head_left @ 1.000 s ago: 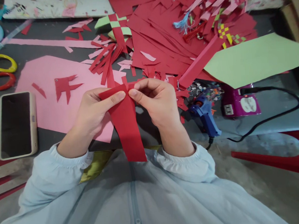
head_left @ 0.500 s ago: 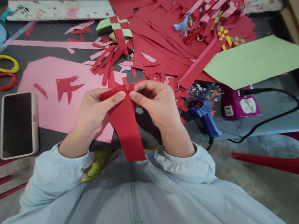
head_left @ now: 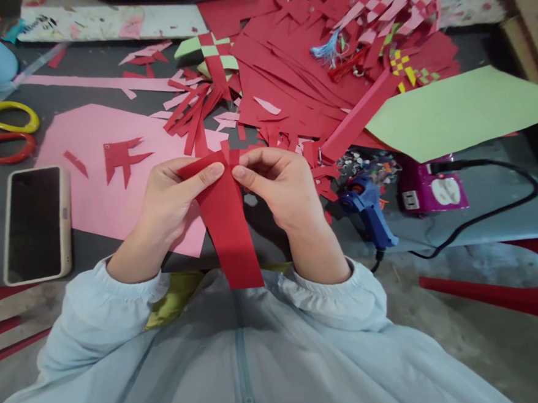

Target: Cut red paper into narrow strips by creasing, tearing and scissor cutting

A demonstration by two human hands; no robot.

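Red paper strips (head_left: 235, 241) are crossed between my two hands, one long strip hanging down toward my jacket. My left hand (head_left: 171, 196) pinches the crossing from the left, its thumb pressed flat on top. On the other side, my right hand (head_left: 279, 185) holds the upper right end of the strips between thumb and fingers. The fingers beneath the paper are partly hidden. Left of my hands, a red fish-shaped paper cutout (head_left: 125, 159) lies on a pink paper sheet (head_left: 98, 207).
At left are a phone (head_left: 35, 227) and scissors (head_left: 6, 131). A blue glue gun (head_left: 371, 213), a purple power socket (head_left: 434, 190) with a black cable and a green paper sheet (head_left: 465, 108) lie right. Red paper sheets (head_left: 282, 71) and scraps cover the back.
Both hands keep their pinch on the red strips and have barely moved. The view has shifted very slightly, so the things at left appear a little further right.
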